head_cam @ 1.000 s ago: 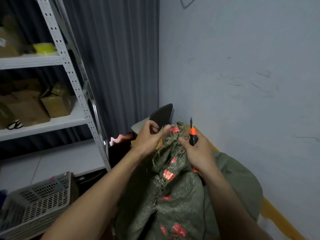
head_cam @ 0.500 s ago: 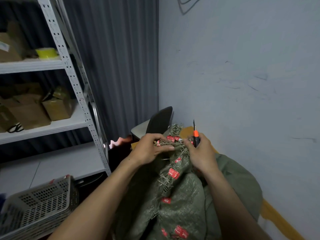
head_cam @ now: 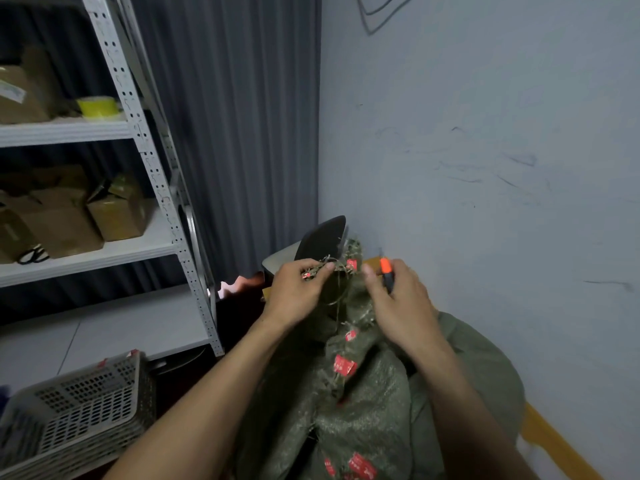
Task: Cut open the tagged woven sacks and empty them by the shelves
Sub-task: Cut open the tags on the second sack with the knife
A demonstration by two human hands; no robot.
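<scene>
Against the wall by the shelves (head_cam: 145,140), the head view shows us the green woven sack (head_cam: 363,393) slumped between our forearms. Our left hand (head_cam: 298,296) pinches its frayed, tagged neck. Our right hand (head_cam: 398,306) curls round an orange utility knife (head_cam: 387,275), blade seemingly pointing up. We judge the weave limp but tough, best gripped at the bunched neck.
</scene>
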